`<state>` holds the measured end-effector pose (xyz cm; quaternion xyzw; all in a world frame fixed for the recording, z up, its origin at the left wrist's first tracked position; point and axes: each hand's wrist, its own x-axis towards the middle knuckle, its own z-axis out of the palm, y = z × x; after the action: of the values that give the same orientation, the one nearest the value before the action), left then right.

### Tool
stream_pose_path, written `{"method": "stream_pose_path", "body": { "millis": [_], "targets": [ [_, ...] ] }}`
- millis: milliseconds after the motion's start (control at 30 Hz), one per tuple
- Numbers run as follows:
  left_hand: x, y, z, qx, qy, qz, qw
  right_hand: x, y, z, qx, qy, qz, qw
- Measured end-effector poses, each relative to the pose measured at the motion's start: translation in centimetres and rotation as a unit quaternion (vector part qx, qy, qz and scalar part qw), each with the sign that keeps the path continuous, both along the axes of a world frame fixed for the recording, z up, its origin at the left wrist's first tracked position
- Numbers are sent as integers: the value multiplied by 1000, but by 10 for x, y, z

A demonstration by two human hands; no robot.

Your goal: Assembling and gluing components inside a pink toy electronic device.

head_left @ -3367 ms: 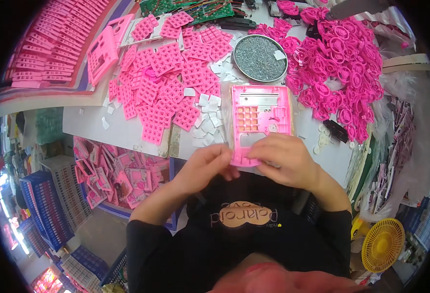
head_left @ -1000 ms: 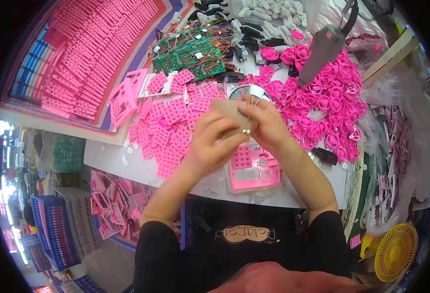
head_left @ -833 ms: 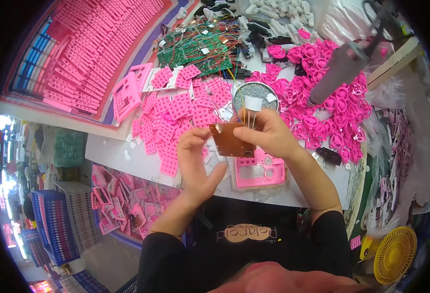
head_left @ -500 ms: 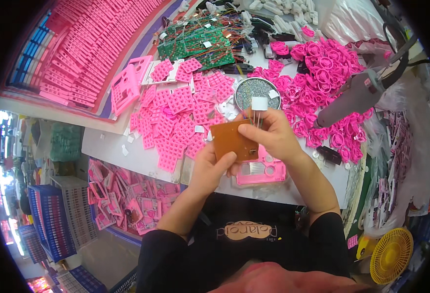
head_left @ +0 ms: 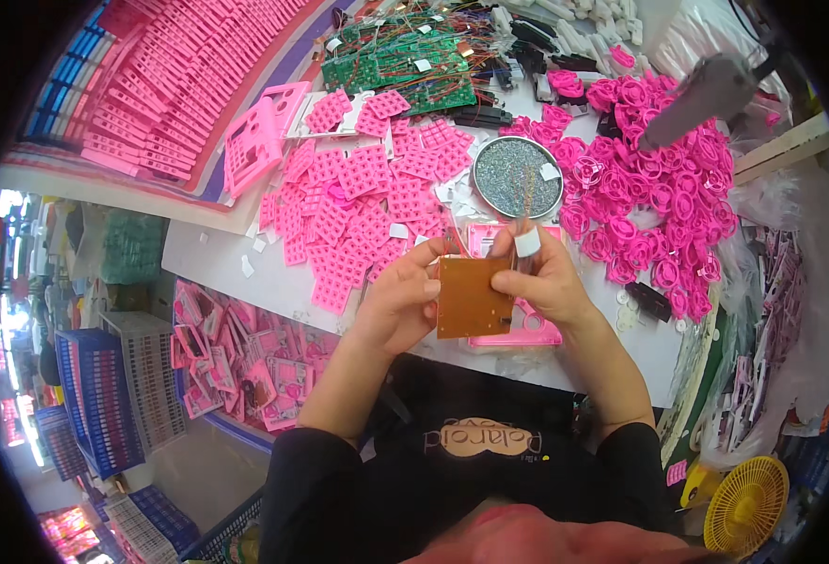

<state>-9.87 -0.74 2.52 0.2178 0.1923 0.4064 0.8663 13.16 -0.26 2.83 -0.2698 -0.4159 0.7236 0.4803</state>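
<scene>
A brown circuit board (head_left: 473, 301) is held up between my two hands, its plain side showing. My left hand (head_left: 397, 299) grips its left edge with the fingers bent behind it. From the other side my right hand (head_left: 551, 282) pinches the right edge with the thumb on its face. A small white piece (head_left: 527, 242) sits by the right fingers, with thin wires near it. Under the board lies a pink plastic housing (head_left: 538, 334), partly covered by the board and my hands.
Pink keypads (head_left: 344, 202) are heaped left of a round dish of small screws (head_left: 518, 155). Pink ring-shaped parts (head_left: 645, 216) are piled to the right, under a grey hanging power screwdriver (head_left: 701, 103). Green circuit boards with wires (head_left: 395, 80) lie at the back. A bin of pink housings (head_left: 245, 362) stands lower left.
The board has come lower and turned more upright in my hands. My left thumb has shifted up along its left edge. The hanging screwdriver appears farther up, and the whole view has shifted slightly.
</scene>
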Motion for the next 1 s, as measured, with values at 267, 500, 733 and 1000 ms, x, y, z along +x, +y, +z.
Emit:
{"method": "stream_pose_path", "body": {
  "millis": [267,500,733,1000],
  "targets": [
    [-6,-4,-14,314,491,144,800,13,0,8,13,-32,28,999],
    [-2,-20,26,281,383,-13,880,-4,6,20,53,-144,3,988],
    [3,-17,-13,94,172,103,975,-9,-11,12,-17,-60,-142,988],
    [10,-11,-19,95,28,70,993,-11,-12,-22,-128,-96,-7,987]
  ]
}}
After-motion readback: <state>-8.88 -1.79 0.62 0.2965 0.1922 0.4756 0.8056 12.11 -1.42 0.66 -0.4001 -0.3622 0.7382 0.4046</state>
